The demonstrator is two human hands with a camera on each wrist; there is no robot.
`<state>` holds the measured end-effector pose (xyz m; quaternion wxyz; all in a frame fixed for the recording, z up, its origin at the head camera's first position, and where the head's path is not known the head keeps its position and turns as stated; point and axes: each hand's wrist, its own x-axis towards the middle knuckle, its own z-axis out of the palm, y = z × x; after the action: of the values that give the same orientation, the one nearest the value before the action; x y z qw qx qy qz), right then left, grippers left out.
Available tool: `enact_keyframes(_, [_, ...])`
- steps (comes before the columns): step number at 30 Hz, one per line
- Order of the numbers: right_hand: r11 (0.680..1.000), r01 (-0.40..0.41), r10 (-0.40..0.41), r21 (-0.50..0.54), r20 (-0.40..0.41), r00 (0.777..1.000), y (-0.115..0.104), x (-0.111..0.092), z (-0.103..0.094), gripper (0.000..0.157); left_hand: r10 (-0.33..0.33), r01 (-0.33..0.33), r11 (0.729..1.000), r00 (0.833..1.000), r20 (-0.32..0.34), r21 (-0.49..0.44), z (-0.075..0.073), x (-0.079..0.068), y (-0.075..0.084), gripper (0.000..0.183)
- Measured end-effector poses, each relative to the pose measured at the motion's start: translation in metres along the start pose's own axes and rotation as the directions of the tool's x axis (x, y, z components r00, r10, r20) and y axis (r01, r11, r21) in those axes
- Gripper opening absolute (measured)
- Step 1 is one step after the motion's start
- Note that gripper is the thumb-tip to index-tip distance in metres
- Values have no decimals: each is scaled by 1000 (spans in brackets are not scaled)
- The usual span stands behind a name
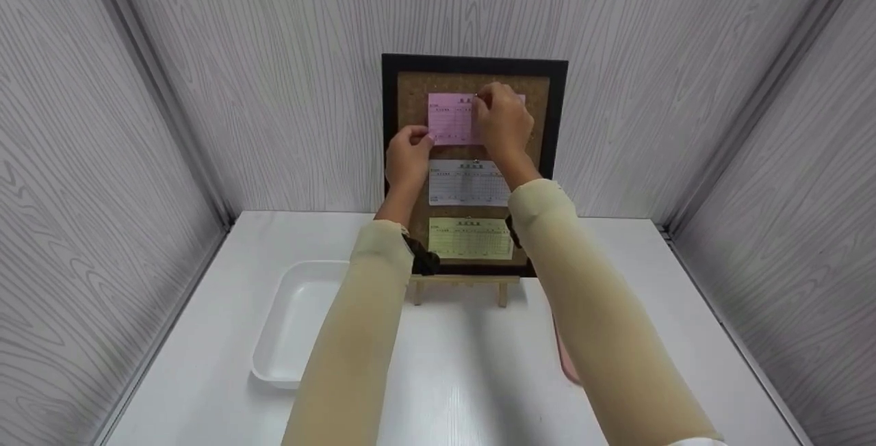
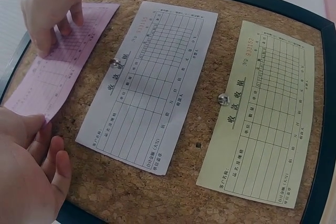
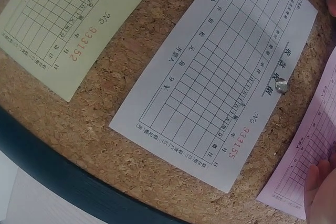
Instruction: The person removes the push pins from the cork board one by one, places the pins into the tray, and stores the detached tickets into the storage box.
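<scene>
A pink receipt slip (image 1: pixel 452 117) lies against the upper part of a black-framed corkboard (image 1: pixel 413 87). My left hand (image 1: pixel 408 160) pinches the slip's lower left corner between thumb and fingers. At the middle of its top edge, my right hand (image 1: pixel 506 121) has its fingertips together at a small glinting pushpin (image 1: pixel 476 96), mostly hidden by the fingers. Below hang a white receipt slip (image 2: pixel 149 87) and a yellow receipt slip (image 2: pixel 257 114). Each has a clear pushpin at its top edge, one on the white slip (image 3: pixel 282 85), one on the yellow (image 2: pixel 223 99).
The corkboard stands on a small wooden easel (image 1: pixel 465 280) against the wall. A white tray (image 1: pixel 274 319) sits on the table at left, partly behind the left sleeve. The right sleeve covers most of a pink tray (image 1: pixel 567 364).
</scene>
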<state>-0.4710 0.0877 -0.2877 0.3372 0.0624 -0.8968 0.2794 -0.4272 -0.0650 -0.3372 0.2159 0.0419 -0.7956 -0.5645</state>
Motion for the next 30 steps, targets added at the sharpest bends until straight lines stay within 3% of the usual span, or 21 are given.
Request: enact_keyframes(30, [998,62,-61,33,-35,998,-5,2,7,18,-13,13,1000,1000,10,12,-9,7,3,22])
